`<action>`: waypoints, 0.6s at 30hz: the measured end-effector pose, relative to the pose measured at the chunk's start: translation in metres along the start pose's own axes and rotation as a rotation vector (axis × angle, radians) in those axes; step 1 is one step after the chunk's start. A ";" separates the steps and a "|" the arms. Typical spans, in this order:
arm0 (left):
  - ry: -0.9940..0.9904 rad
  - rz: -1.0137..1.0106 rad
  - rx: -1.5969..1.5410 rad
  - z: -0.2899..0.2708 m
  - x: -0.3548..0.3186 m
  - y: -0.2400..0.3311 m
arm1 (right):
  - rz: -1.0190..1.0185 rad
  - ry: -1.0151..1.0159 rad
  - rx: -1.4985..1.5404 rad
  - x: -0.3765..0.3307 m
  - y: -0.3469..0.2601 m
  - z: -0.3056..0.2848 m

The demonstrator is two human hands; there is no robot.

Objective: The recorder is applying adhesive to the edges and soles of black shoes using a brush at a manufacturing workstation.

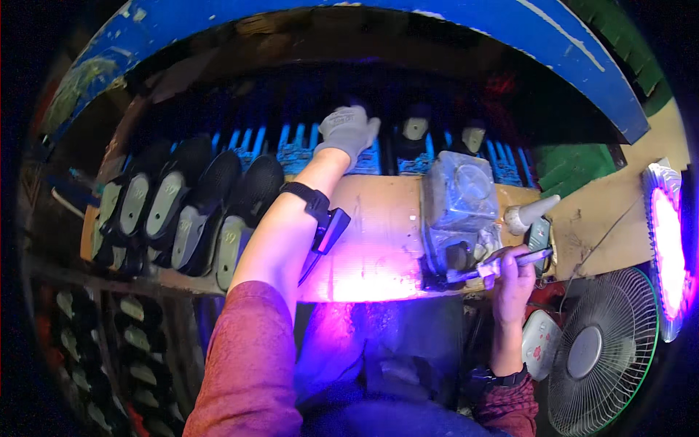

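Firm lasts inside soft-looking shoes, a light tool at lower right

At the left of the frame, your dark shoes point(207, 193) lean in a row on grey lasts. They are probably weighty and stiff from those cores, with yielding textured uppers; the hard, exposed last looks the surest hold, though its smooth face may slip. At upper centre, your gloved left hand point(348, 133) reaches over the blue-lit slats point(295, 153), its fingers curled out of sight; you cannot tell here whether they grip anything. Just right of it, two more lasted shoes point(416, 130) sit on the slats. Right of centre, a plastic-wrapped container point(461, 193) stands on the tabletop point(378, 218). At lower right, your bare right hand point(512, 280) is closed around a slim brush-like tool point(537, 256). It is likely light and rigid, best pinched along its handle, clear of the tip, where any wetness could make it slippery
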State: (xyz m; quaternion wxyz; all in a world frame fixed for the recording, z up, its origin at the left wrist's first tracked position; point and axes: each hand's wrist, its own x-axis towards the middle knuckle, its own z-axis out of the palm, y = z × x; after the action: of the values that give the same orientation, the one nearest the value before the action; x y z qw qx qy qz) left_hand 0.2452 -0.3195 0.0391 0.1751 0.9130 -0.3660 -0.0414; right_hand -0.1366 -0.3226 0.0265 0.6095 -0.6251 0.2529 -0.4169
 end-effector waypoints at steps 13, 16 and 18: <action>0.370 -0.171 0.645 -0.137 -0.162 -0.214 | -0.046 -0.051 -0.095 0.000 0.008 -0.006; 0.164 -0.205 0.457 -0.155 -0.150 -0.231 | -0.059 -0.036 -0.100 -0.002 0.005 -0.001; 0.184 -0.141 0.383 -0.176 -0.145 -0.223 | -0.102 -0.037 -0.158 -0.001 0.004 -0.001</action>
State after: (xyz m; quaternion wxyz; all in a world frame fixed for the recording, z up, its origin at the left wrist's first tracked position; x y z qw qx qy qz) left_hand 0.3214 -0.0200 0.1178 0.0277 0.9529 -0.2848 0.1001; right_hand -0.1369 -0.3232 0.0226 0.5407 -0.6910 0.2416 -0.4144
